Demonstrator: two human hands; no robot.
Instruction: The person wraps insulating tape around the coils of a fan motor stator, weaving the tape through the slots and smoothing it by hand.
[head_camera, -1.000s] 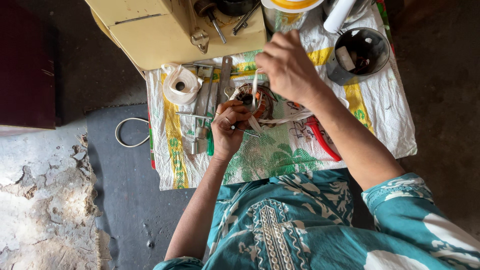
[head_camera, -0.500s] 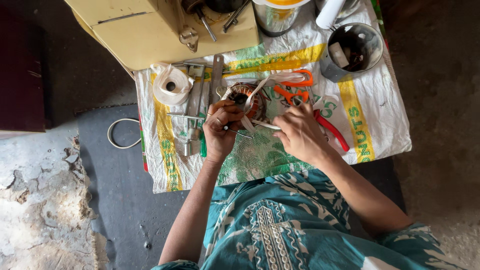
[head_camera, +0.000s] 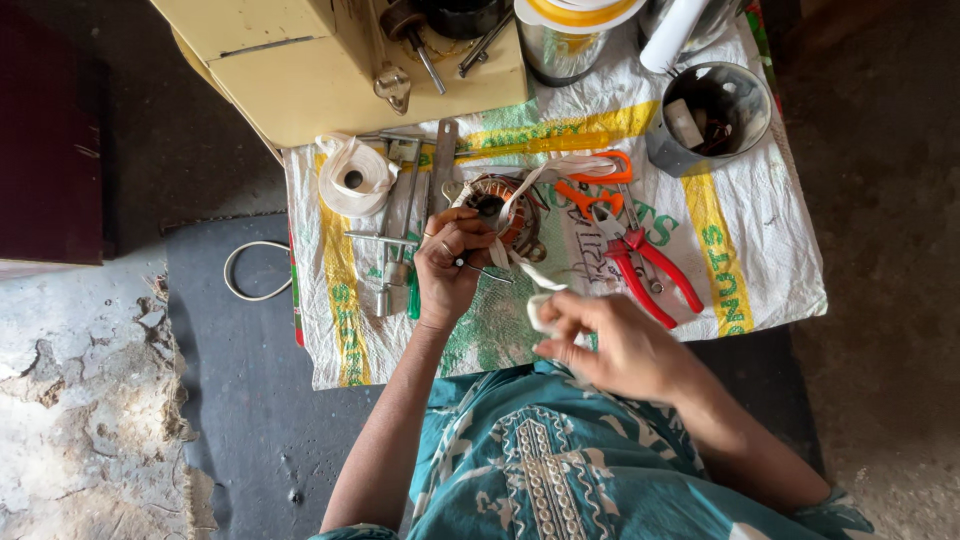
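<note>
A round copper-wound motor stator (head_camera: 505, 212) lies on a printed woven sack (head_camera: 740, 250). My left hand (head_camera: 450, 262) grips its near edge, with a thin metal needle-like tool sticking out from the fingers. A white cloth tape (head_camera: 530, 272) runs from the stator toward me. My right hand (head_camera: 600, 335) pinches the tape's free end and holds it pulled tight near my body.
Red-handled pliers (head_camera: 645, 265) and orange scissors (head_camera: 592, 185) lie right of the stator. A roll of white tape (head_camera: 352, 177) and metal tools (head_camera: 400, 240) lie to the left. A yellow box (head_camera: 330, 60), a grey tin (head_camera: 715, 115) and a steel can (head_camera: 570, 40) stand at the far side.
My right hand has come from above the stator at the far side down toward my body, drawing the white tape with it. My left hand has stayed on the stator.
</note>
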